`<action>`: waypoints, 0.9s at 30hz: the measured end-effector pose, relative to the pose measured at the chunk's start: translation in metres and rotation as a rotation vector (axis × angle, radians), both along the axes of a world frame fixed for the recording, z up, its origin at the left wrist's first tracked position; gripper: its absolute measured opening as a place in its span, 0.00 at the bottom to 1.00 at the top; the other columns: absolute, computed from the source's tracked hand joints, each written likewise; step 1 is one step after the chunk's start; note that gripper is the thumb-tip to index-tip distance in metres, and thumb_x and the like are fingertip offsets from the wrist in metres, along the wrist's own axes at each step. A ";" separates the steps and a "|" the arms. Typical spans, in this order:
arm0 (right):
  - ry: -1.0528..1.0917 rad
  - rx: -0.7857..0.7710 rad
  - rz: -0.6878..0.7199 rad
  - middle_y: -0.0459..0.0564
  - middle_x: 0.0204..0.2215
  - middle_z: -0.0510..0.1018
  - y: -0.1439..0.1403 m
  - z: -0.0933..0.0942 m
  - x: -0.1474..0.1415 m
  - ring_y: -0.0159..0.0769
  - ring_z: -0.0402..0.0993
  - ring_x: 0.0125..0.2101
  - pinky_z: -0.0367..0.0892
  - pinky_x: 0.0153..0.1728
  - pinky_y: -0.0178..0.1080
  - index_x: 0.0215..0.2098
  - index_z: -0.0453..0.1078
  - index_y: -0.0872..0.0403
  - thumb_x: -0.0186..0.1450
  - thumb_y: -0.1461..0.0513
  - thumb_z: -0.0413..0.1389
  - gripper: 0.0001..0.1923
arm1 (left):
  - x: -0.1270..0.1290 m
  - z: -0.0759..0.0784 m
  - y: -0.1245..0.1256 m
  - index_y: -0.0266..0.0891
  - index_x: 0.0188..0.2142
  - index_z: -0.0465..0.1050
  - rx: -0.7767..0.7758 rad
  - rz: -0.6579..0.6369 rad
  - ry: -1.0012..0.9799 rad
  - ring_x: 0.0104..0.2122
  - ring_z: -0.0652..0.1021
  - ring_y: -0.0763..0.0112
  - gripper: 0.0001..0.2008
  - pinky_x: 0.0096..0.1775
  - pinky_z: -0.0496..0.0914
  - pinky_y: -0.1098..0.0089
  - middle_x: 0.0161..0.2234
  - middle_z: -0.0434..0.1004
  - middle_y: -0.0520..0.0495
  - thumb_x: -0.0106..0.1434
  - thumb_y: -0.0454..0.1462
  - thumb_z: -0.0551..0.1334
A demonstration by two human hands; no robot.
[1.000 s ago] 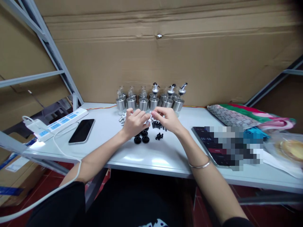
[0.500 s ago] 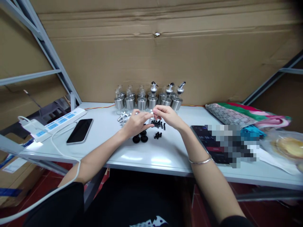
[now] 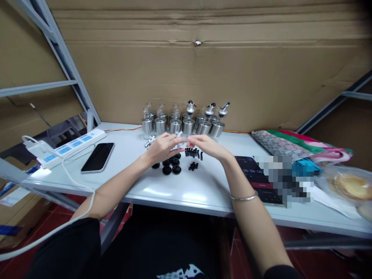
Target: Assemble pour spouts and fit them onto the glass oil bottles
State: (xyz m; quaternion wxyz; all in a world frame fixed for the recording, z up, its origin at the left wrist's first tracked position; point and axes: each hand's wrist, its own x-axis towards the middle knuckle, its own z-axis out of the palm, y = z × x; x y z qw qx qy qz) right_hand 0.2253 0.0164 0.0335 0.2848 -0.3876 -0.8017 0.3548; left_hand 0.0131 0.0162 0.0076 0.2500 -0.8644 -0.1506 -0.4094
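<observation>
Both forearms are extended over the white table [image 3: 180, 192], and the hands are brought together just in front of the row of steel-jacketed bottles [image 3: 186, 122]. The left hand [image 3: 161, 147] is curled, its fingertips pinched on a small silver spout piece [image 3: 178, 136]. The right hand [image 3: 205, 145] is held palm-down with fingers bent toward the same piece; contact appears to be made at the fingertips, but a firm grip cannot be confirmed. A thin bangle [image 3: 244, 197] is worn on the right wrist.

The spout piece is largely covered by the fingers, so its form cannot be resolved. A region to the right of the bottles, over a dark tablet [image 3: 255, 176], is pixelated and unreadable.

Directly in front of the bottles, below the hands, black round caps [image 3: 171, 167] and small black plugs [image 3: 194, 154] are laid out on the table. Loose silver parts [image 3: 149, 143] lie front-left of the bottles. Further left of the bottles, a phone [image 3: 98, 157] and a power strip [image 3: 72, 145] are placed. Folded patterned cloth [image 3: 290, 143] lies to the bottles' right.
</observation>
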 end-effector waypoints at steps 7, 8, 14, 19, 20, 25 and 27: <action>-0.464 -0.008 0.135 0.48 0.31 0.71 -0.002 -0.007 0.000 0.35 0.69 0.31 0.65 0.35 0.38 0.29 0.78 0.53 0.45 0.64 0.67 0.11 | 0.004 -0.002 -0.004 0.37 0.46 0.61 -0.024 -0.017 0.041 0.24 0.72 0.74 0.12 0.33 0.66 0.73 0.28 0.74 0.52 0.69 0.43 0.53; -0.470 -0.008 0.131 0.47 0.31 0.71 -0.003 -0.008 -0.001 0.35 0.69 0.31 0.66 0.34 0.37 0.28 0.78 0.53 0.45 0.64 0.67 0.10 | 0.005 -0.002 -0.005 0.37 0.46 0.61 -0.026 -0.017 0.045 0.25 0.72 0.74 0.11 0.33 0.66 0.73 0.28 0.74 0.52 0.69 0.42 0.53; -0.575 -0.017 0.103 0.47 0.27 0.75 -0.006 -0.008 -0.010 0.35 0.70 0.29 0.65 0.32 0.34 0.24 0.78 0.56 0.47 0.67 0.65 0.05 | 0.009 -0.006 -0.006 0.38 0.47 0.58 -0.072 -0.067 0.007 0.24 0.74 0.76 0.12 0.35 0.68 0.72 0.32 0.76 0.50 0.69 0.42 0.52; -0.499 -0.051 0.046 0.46 0.23 0.77 -0.005 -0.006 -0.010 0.33 0.70 0.26 0.63 0.29 0.34 0.23 0.76 0.56 0.51 0.66 0.62 0.01 | 0.007 -0.007 -0.005 0.38 0.48 0.55 -0.105 -0.066 -0.051 0.23 0.73 0.76 0.14 0.33 0.68 0.72 0.30 0.74 0.52 0.69 0.43 0.53; -0.438 -0.050 0.022 0.46 0.22 0.77 -0.004 -0.005 -0.008 0.33 0.70 0.26 0.63 0.29 0.34 0.23 0.75 0.56 0.52 0.64 0.61 0.02 | 0.007 -0.008 -0.005 0.38 0.48 0.54 -0.108 -0.067 -0.080 0.23 0.72 0.76 0.14 0.33 0.68 0.72 0.28 0.73 0.53 0.69 0.44 0.53; 0.037 -0.211 -0.074 0.48 0.22 0.79 -0.001 0.001 0.005 0.33 0.74 0.26 0.66 0.28 0.35 0.24 0.70 0.56 0.52 0.60 0.63 0.08 | 0.010 -0.012 -0.004 0.40 0.47 0.51 -0.137 -0.114 -0.136 0.22 0.70 0.76 0.14 0.31 0.67 0.73 0.25 0.67 0.56 0.68 0.42 0.54; 0.221 -0.275 -0.076 0.48 0.22 0.79 -0.001 0.003 0.008 0.33 0.75 0.27 0.68 0.31 0.36 0.25 0.70 0.56 0.51 0.59 0.64 0.10 | 0.012 -0.014 -0.003 0.41 0.47 0.51 -0.156 -0.115 -0.118 0.22 0.70 0.76 0.13 0.31 0.67 0.72 0.25 0.66 0.56 0.69 0.42 0.53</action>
